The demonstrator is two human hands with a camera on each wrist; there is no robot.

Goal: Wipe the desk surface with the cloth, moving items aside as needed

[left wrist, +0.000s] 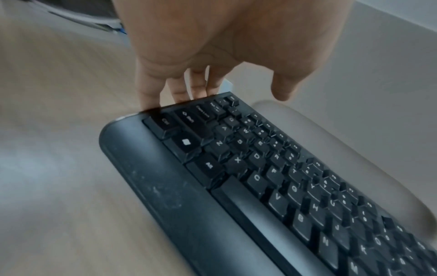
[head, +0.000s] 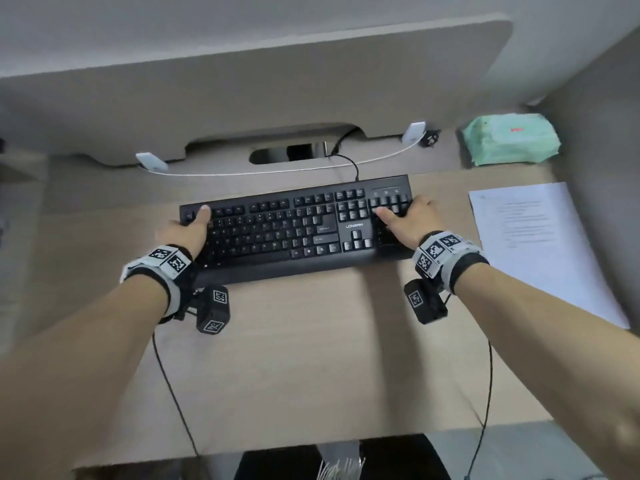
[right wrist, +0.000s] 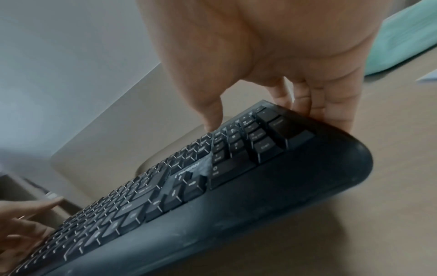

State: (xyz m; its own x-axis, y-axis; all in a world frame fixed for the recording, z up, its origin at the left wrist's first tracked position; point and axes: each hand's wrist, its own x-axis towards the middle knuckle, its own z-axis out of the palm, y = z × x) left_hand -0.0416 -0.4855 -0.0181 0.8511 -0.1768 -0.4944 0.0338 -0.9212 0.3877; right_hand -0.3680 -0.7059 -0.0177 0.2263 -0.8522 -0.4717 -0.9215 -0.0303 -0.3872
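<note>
A black keyboard (head: 294,233) lies across the middle of the wooden desk (head: 311,358). My left hand (head: 188,226) grips its left end, thumb on the top-left keys and fingers (left wrist: 151,93) curled down over the left edge. My right hand (head: 412,220) grips the right end, thumb on the number pad and fingers (right wrist: 331,104) wrapped round the right edge. In the right wrist view the keyboard (right wrist: 212,186) looks tilted, its right end a little above the desk. A green soft pack (head: 509,138) sits at the back right. Neither hand holds a cloth.
A printed paper sheet (head: 533,244) lies on the desk to the right of the keyboard. A white cable (head: 277,171) runs along the back under the grey partition (head: 242,91). The keyboard's black cord (head: 351,164) leads into a cable opening (head: 273,154).
</note>
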